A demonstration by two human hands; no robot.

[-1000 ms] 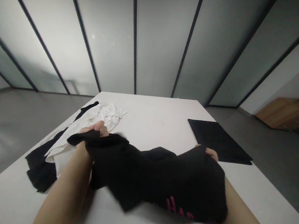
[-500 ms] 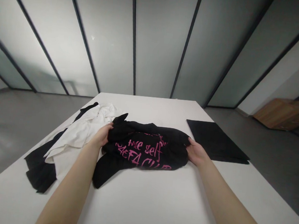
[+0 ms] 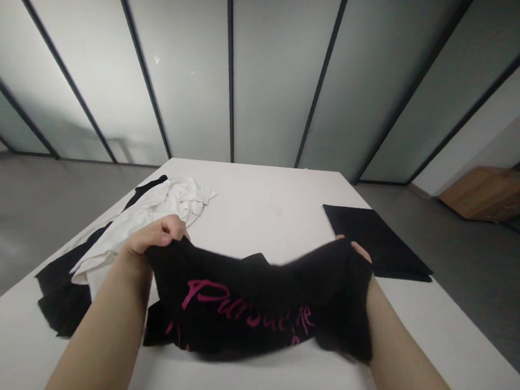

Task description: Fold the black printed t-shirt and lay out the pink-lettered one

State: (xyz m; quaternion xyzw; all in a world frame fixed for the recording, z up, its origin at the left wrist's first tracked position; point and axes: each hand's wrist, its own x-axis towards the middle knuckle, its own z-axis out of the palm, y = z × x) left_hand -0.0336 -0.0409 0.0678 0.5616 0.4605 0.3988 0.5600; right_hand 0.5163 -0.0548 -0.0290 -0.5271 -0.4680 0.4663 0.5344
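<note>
A black T-shirt (image 3: 243, 278) with pink lettering, part of it reading "Pursue", is stretched between my two hands. At its upper left corner, my left hand (image 3: 159, 235) is closed on the fabric in a fist. My right hand (image 3: 359, 251) grips the upper right part, with most of its fingers hidden behind the cloth. The upper edge sags in the middle between the hands. Lower down, the cloth hangs in bunched folds close to the table, and whether it touches the tabletop I cannot tell.
On the left of the white table (image 3: 260, 198) lies a crumpled white garment (image 3: 149, 212), over black clothing (image 3: 66, 305). A flat, folded black cloth (image 3: 378, 245) is at the right. Frosted glass panels stand behind, and a wooden cabinet (image 3: 492, 194) is at the far right.
Both hands have drawn the black T-shirt toward me and raised its upper edge. They are a little farther apart, and different pink lettering faces me. The other garments have not moved.
</note>
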